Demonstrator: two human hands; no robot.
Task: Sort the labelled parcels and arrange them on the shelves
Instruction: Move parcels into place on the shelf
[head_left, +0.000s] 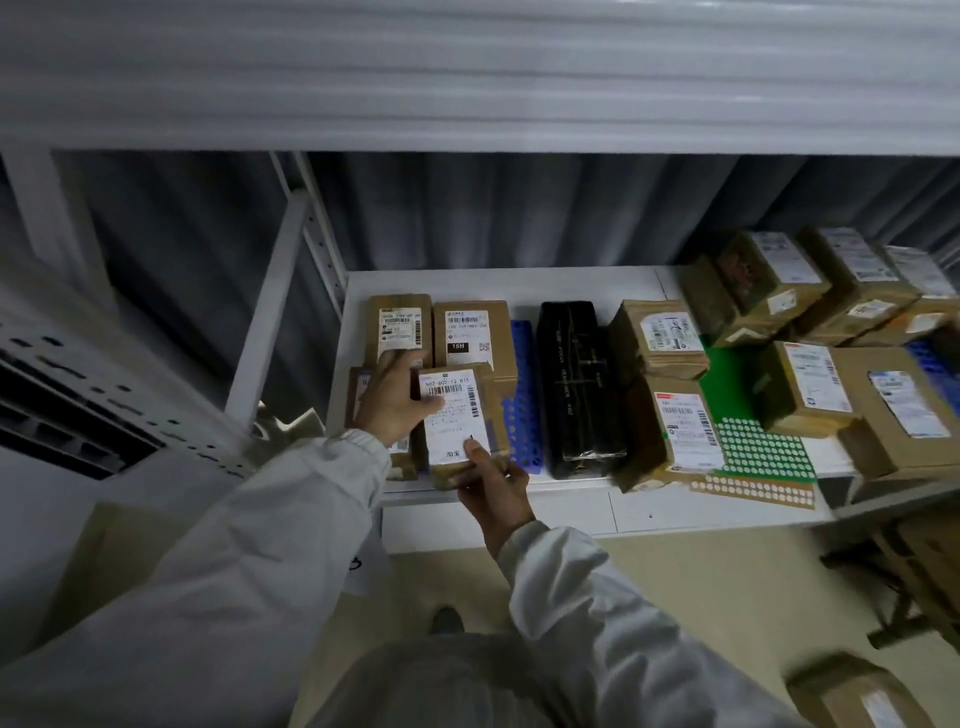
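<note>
There is one view only, from the camera on my head, so nothing is shared with a second one. It looks forward and steeply down, along my two sleeves, into a white shelf (519, 283) straight ahead of me. The shelf board sits close, at arm's reach, filling the middle of the frame. The shelf above (467, 78) crosses the top edge, very near and blurred. The wide lens bends the uprights outward. At the bottom it takes in my own front and the floor (701, 597).
</note>
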